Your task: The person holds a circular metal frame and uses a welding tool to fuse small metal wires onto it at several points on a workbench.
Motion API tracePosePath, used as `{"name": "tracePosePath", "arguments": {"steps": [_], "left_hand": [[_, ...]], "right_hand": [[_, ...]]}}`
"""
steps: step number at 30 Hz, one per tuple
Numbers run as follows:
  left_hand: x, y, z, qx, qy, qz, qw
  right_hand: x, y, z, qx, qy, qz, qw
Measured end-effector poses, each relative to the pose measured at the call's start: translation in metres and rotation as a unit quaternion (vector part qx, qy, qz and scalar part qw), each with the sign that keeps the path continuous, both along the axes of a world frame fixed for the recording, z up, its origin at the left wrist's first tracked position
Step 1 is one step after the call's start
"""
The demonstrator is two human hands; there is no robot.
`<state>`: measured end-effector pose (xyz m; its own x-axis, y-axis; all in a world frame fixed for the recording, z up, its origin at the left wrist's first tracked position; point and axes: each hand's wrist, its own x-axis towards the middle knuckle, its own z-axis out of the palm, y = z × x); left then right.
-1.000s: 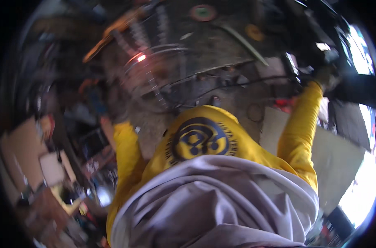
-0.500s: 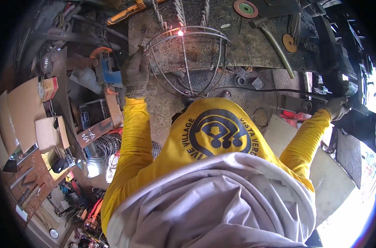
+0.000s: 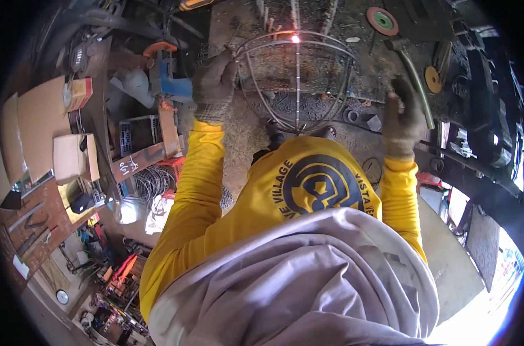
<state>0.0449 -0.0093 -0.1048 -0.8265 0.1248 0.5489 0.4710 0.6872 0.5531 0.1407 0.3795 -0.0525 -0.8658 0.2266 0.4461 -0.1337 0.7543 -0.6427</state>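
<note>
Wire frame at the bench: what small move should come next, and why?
Perhaps bring the right hand to the right side of the wire frame, clear of the glowing spot: that hand looks empty and apart from the frame, while the left hand is at the frame's left rim.

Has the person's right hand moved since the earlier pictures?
Yes. Judged against the hammer on the workbench, the right hand has moved left and forward: from right of the hammer to just left of it.
</note>
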Motion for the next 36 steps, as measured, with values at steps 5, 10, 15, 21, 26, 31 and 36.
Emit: {"name": "tracePosePath", "arguments": {"steps": [5,10,15,21,26,31,36], "left_hand": [[-0.001,0.010,0.015,-0.013,0.025,-0.002,1.000],[-0.006,0.004,0.015,-0.083,-0.004,-0.010,0.997],[-0.007,0.003,0.013,-0.050,-0.014,-0.025,0.998],[-0.008,-0.001,0.016,-0.088,-0.032,-0.022,0.995],[-0.012,-0.002,0.000,-0.060,0.007,-0.032,0.998],[-0.012,0.002,0.000,-0.057,0.031,-0.040,0.997],[-0.007,0.003,0.001,-0.076,0.014,-0.001,0.997]], "right_hand": [[-0.033,-0.024,-0.043,-0.014,-0.082,0.046,0.995],[-0.037,-0.027,-0.057,0.027,-0.060,0.026,0.998],[-0.036,-0.023,-0.074,0.061,-0.019,0.019,0.998],[-0.039,-0.038,-0.062,0.073,0.012,-0.003,0.997],[-0.037,-0.042,-0.062,0.048,0.004,-0.035,0.998],[-0.038,-0.038,-0.060,0.051,-0.002,-0.030,0.998],[-0.039,-0.027,-0.045,-0.003,-0.081,-0.004,0.997]]}}
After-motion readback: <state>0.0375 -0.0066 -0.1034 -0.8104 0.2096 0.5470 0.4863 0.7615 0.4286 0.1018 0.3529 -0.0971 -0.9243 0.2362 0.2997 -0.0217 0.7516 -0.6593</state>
